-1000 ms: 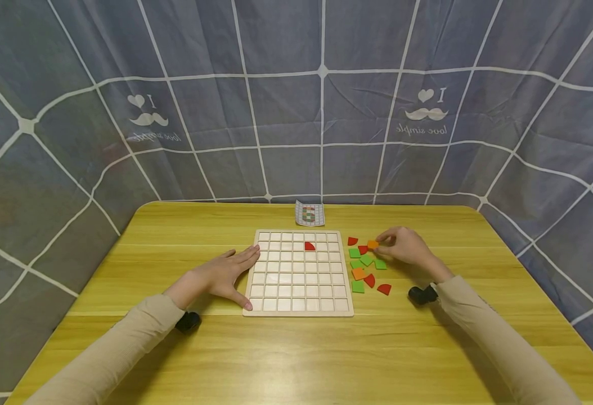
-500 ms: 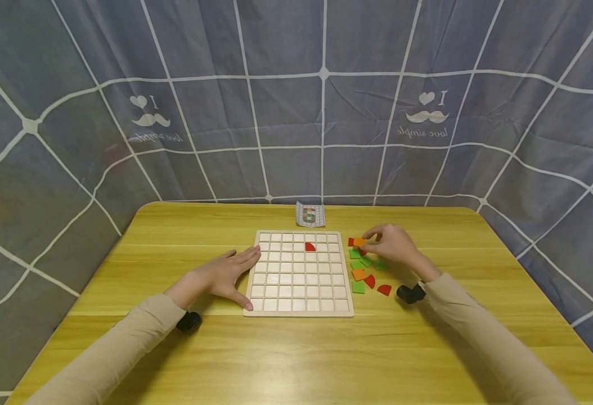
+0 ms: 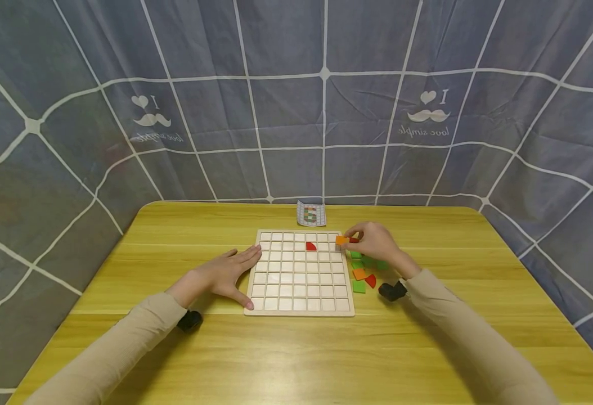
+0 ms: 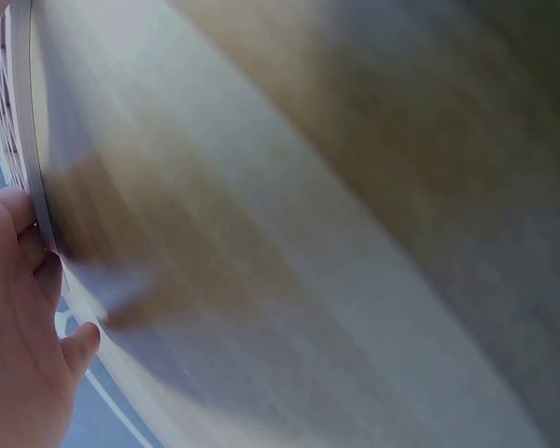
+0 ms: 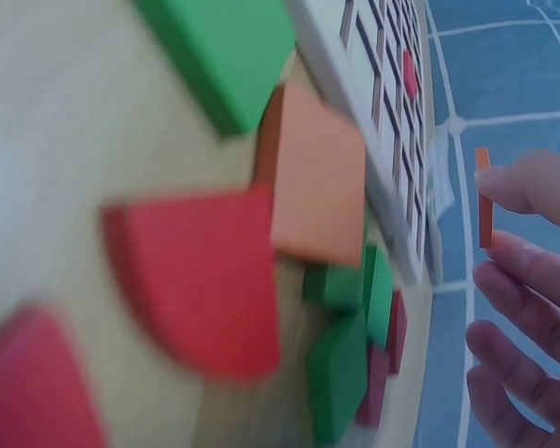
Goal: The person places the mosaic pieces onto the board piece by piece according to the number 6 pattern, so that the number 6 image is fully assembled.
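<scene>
A pale wooden grid board (image 3: pixel 296 277) lies on the table, with one red quarter-circle tile (image 3: pixel 310 246) in a cell of its second row. My left hand (image 3: pixel 228 275) rests along the board's left edge, fingers and thumb spread. My right hand (image 3: pixel 374 243) pinches an orange square tile (image 3: pixel 341 240) between thumb and fingertip, above the board's upper right edge. The right wrist view shows this tile edge-on, off the table. Beneath that hand and right of the board lie loose tiles: green ones (image 3: pixel 359 287), another orange tile (image 3: pixel 359 274) and a red quarter-circle (image 3: pixel 371 280).
A small printed card (image 3: pixel 311 214) with a coloured grid pattern lies behind the board. The wooden table (image 3: pixel 286 360) ends at a grey curtain (image 3: pixel 281 112) with white lines. Each wrist carries a black camera, the right one (image 3: pixel 392 291) close over some loose tiles.
My right hand has moved left with the orange tile, from over the loose tiles to the board's upper right edge. The left hand stays in place.
</scene>
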`<control>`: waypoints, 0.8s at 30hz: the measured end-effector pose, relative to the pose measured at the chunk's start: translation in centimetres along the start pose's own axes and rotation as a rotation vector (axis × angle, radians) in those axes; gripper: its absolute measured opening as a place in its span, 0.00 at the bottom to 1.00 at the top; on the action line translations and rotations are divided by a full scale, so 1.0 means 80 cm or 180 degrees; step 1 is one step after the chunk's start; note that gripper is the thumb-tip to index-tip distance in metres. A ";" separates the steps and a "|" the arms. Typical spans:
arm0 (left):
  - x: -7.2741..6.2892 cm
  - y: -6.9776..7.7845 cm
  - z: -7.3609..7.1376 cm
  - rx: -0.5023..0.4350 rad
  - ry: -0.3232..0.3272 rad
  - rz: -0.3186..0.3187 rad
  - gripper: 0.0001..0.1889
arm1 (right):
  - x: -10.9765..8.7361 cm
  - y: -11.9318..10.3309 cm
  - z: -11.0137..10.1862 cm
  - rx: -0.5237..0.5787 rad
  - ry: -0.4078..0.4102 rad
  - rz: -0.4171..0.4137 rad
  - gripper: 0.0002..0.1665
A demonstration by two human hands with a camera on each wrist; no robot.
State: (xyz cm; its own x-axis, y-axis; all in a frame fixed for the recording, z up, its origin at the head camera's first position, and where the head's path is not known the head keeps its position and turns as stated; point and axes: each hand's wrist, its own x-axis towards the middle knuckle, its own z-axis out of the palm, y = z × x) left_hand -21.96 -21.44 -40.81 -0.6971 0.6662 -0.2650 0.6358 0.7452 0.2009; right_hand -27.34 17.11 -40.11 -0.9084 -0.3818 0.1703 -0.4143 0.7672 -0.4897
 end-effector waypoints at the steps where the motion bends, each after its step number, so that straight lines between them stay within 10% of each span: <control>1: 0.000 0.000 0.000 -0.0012 0.0009 0.0005 0.65 | 0.002 -0.002 0.002 0.0014 -0.0011 -0.0025 0.17; 24: -0.001 0.003 -0.004 -0.0016 -0.0054 -0.0033 0.65 | 0.041 -0.058 0.042 0.0080 -0.0219 -0.0164 0.14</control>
State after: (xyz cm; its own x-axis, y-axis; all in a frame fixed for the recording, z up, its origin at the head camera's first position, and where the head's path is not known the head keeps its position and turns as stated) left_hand -21.82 -21.31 -40.46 -0.6980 0.6578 -0.2831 0.6268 0.7523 0.2028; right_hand -28.19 10.59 -40.19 -0.8795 -0.4557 0.1371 -0.4581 0.7328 -0.5031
